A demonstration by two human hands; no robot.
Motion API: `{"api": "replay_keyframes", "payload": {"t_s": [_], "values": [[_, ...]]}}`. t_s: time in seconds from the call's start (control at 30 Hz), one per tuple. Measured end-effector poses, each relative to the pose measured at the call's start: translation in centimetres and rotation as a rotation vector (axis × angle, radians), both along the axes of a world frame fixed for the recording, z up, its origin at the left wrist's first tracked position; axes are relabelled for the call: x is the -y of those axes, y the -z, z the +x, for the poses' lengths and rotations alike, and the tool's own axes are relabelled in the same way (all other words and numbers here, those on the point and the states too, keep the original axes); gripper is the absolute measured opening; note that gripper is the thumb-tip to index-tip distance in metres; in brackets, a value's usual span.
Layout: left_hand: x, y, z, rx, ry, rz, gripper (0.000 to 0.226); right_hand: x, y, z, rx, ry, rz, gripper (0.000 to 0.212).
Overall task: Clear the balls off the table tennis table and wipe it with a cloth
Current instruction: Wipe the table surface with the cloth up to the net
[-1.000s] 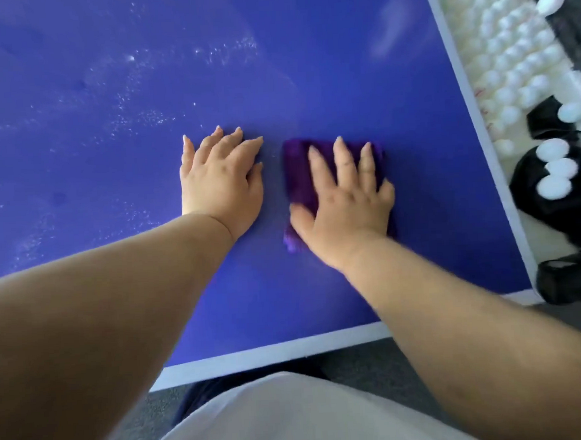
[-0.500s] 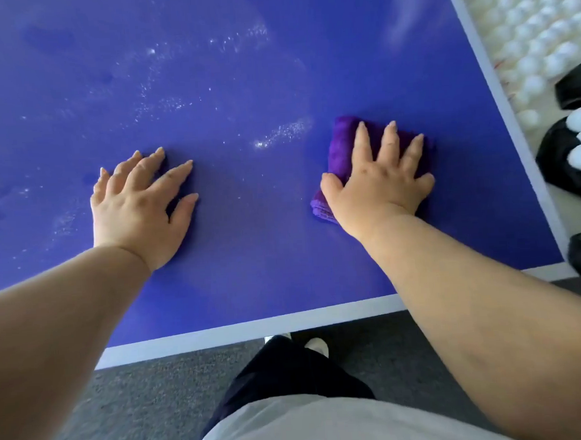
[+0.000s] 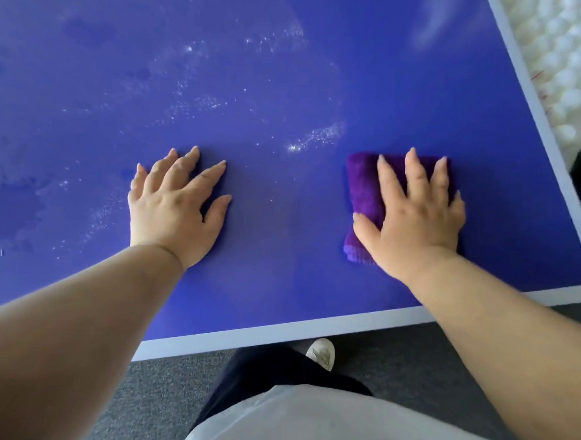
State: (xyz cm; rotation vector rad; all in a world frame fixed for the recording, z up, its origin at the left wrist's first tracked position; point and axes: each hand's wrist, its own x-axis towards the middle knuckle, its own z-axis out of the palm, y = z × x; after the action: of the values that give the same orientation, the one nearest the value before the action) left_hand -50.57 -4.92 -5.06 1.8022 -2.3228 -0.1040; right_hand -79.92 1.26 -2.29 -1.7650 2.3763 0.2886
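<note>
Both hands sit farther apart than a second ago, when they lay side by side; since then the person's view has also drawn back, so more of the near edge and the grey carpet shows.

On the blue table tennis table (image 3: pixel 274 69), no balls remain in view, so the clearing step looks done and wiping is in hand. White specks and damp smears show across the far and left parts of the top, while the strip between the hands looks cleaner, which suggests that strip has been wiped and the left and far areas are left to do.

Beyond the table's right edge lies a heap of white balls (image 3: pixel 556 47).

At the left, the left hand (image 3: pixel 174 209) lies flat and spread on the bare surface, gripping nothing, likely as a brace.

Near the right edge, the right hand (image 3: pixel 416 213) presses down with fingers splayed on the folded purple cloth (image 3: pixel 363 189), which has slid rightward with it; the hand pins the cloth flat against the table rather than clutching it.
</note>
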Motion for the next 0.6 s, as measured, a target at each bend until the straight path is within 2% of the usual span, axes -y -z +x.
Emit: {"api": "replay_keyframes", "payload": {"t_s": [0.07, 0.17, 0.3, 0.43, 0.5, 0.6], "values": [[0.1, 0.1, 0.0, 0.009, 0.002, 0.002, 0.05, 4.7, 0.3, 2.0, 0.034, 0.086, -0.016, 0.085], [0.1, 0.1, 0.2, 0.018, 0.005, 0.001, 0.049, 8.3, 0.1, 6.8, 0.101, -0.015, -0.033, 0.083], [0.1, -0.1, 0.2, 0.02, 0.003, 0.014, 0.05, 2.3, 0.0, 10.1, 0.098, -0.241, -0.019, 0.083], [0.3, -0.3, 0.2, 0.032, 0.019, 0.043, 0.051, -3.3, -0.2, 6.1, 0.111, -0.359, -0.028, 0.08], [0.3, -0.3, 0.3, 0.042, 0.022, 0.063, 0.051, -2.3, -0.3, 4.1, 0.071, -0.301, 0.005, 0.08], [0.3, -0.3, 0.3, 0.008, 0.013, 0.063, 0.049, 4.0, -0.1, 4.7, 0.025, -0.018, -0.011, 0.081]]}}
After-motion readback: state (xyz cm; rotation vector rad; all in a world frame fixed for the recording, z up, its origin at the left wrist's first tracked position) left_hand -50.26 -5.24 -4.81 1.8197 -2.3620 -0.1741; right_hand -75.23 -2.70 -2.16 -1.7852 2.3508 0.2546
